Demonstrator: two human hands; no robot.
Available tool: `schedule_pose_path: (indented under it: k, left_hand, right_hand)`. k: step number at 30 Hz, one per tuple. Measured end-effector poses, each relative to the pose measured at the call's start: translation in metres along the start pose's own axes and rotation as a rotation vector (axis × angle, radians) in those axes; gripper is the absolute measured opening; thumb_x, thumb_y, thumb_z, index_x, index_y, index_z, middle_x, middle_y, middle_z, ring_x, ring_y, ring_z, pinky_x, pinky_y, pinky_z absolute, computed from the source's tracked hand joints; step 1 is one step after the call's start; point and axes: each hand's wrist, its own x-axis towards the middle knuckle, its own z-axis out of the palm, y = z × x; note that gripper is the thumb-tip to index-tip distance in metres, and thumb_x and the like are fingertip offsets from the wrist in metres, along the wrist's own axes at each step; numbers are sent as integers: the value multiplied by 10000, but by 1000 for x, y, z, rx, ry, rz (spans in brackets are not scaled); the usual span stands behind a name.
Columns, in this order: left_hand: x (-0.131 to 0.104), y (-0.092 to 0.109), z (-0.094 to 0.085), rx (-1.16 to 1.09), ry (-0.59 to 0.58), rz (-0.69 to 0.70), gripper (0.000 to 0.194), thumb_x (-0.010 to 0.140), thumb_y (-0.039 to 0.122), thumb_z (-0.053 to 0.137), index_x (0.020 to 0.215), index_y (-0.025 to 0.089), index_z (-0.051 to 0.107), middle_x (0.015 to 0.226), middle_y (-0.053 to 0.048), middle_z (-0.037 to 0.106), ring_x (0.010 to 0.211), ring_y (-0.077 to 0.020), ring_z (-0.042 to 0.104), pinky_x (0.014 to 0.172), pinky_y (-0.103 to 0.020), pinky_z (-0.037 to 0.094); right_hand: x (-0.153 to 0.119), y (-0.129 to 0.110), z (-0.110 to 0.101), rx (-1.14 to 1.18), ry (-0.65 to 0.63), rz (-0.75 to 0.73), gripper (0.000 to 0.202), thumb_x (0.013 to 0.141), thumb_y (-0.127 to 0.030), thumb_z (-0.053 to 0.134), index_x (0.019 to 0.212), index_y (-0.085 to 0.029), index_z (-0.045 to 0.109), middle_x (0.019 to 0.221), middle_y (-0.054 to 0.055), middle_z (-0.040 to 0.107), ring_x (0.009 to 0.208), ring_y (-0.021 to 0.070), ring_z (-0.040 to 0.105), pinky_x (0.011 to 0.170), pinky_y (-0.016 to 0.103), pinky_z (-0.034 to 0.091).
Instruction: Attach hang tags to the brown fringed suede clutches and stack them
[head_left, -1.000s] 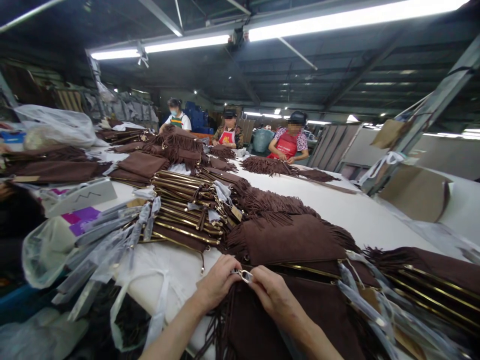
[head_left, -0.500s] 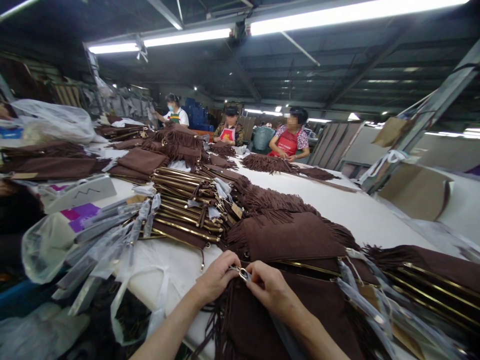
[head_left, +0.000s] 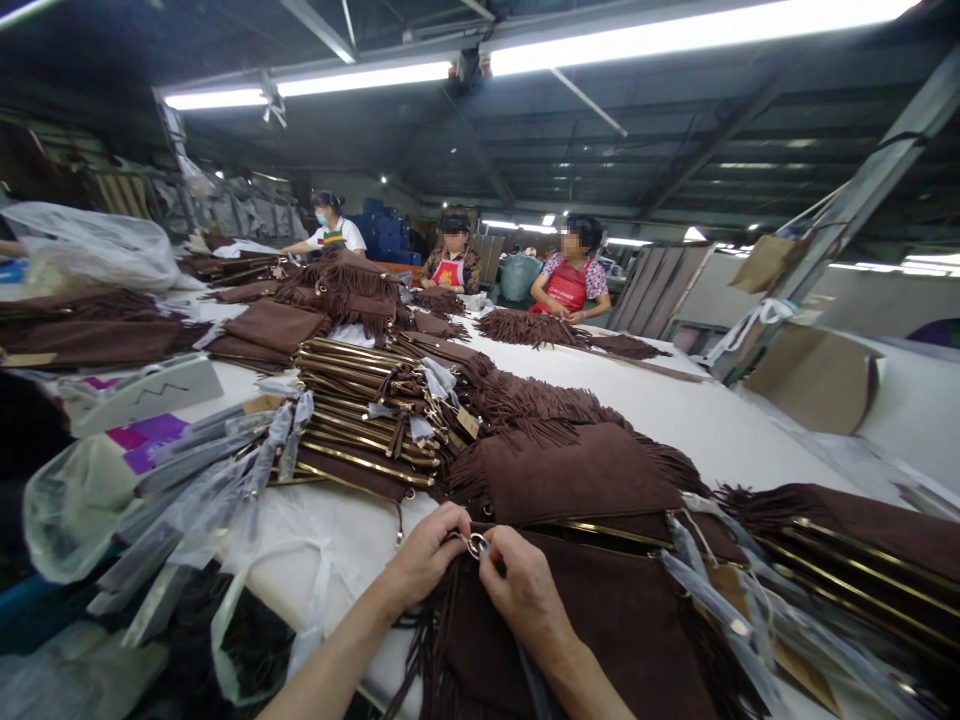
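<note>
A dark brown fringed bag lies in front of me at the near edge of the table. At its upper left corner a small gold metal ring shows between my two hands. My left hand is closed, thumb and fingers pinching at the ring's left side. Against the ring's right side, my right hand pinches a small metal clasp, mostly hidden by the fingers. Below the right hand hangs a strap in clear plastic wrap. Just beyond lies another brown bag with fringe.
A stack of gold-zippered brown bags stands ahead left, beside several plastic-wrapped straps. More bags are piled at right. Across the white table, co-workers sit or stand, one in a red apron. A metal post rises at right.
My hands have drawn slightly closer together around the ring, and the right hand has turned more upright. The whole view has shifted a little.
</note>
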Motion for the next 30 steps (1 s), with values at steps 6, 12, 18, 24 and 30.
schedule_pose_path:
  k: [6, 12, 18, 24, 30]
  left_hand:
    - [1, 0, -1, -50, 22, 3, 89, 840, 139, 521, 771, 191, 542, 867, -26, 578, 874, -185, 539, 830, -303, 431]
    - [1, -2, -2, -35, 101, -2, 94, 829, 166, 530, 744, 200, 511, 878, -32, 585, 875, -189, 537, 849, -307, 436]
    - [1, -4, -6, -118, 123, -26, 87, 821, 208, 562, 747, 196, 519, 905, -40, 601, 888, -200, 556, 840, -315, 433]
    - [-1, -1, -1, 15, 147, -18, 68, 782, 140, 511, 751, 200, 502, 853, -37, 568, 855, -204, 533, 797, -318, 420]
    - [-1, 0, 2, 108, 151, 38, 117, 753, 98, 432, 739, 211, 459, 873, -55, 572, 862, -211, 534, 798, -334, 437]
  right_hand:
    - [-3, -3, 2, -93, -91, -36, 176, 939, -178, 367, 829, -217, 499, 787, 46, 603, 683, 179, 586, 601, 267, 395]
    - [7, -10, 14, -76, 29, 1, 196, 920, -165, 358, 791, -216, 496, 737, 50, 596, 664, 192, 578, 584, 278, 374]
    - [13, -16, 17, 35, 92, 39, 216, 889, -168, 428, 685, -238, 420, 689, 17, 563, 605, 160, 530, 575, 264, 369]
    - [3, -27, 33, 7, 231, 117, 186, 942, -199, 363, 801, -242, 477, 761, 45, 574, 674, 200, 564, 600, 299, 392]
    - [10, -29, 41, 179, 279, 290, 193, 891, -267, 436, 702, -241, 461, 711, 37, 570, 661, 194, 552, 630, 319, 443]
